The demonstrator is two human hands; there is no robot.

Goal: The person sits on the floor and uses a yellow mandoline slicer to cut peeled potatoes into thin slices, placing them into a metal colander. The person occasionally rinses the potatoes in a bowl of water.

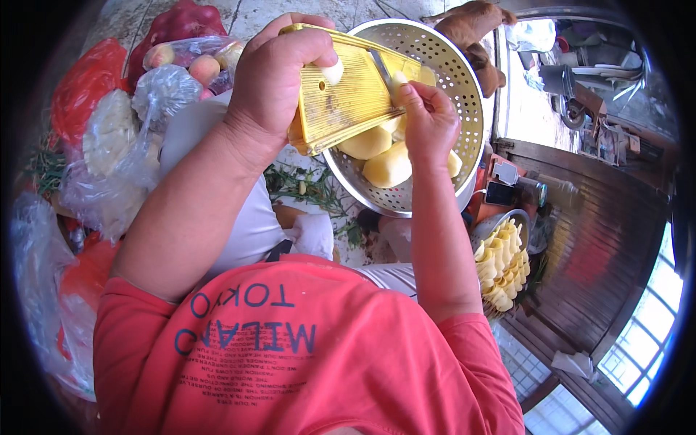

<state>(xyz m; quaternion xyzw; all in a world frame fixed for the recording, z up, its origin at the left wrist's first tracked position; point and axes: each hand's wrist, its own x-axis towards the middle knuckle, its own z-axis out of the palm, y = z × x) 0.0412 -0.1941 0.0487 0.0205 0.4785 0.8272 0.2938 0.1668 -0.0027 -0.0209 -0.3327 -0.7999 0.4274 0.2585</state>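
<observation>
My left hand point(272, 80) is closed round the near end of the yellow slicer point(344, 98), thumb laid over its ridged face, fingers wrapped behind its edge. My right hand point(433, 125) has thumb and fingertips drawn together at the blade, pinching a small pale piece point(399, 77); how firmly, I can't tell. The slicer is tilted above the metal colander point(467, 98), where peeled potatoes point(386, 165) lie.

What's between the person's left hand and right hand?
In the head view, a flat, ridged yellow slicer with a metal blade lies between them: the left hand grips it, and the right hand is near the blade.
</observation>
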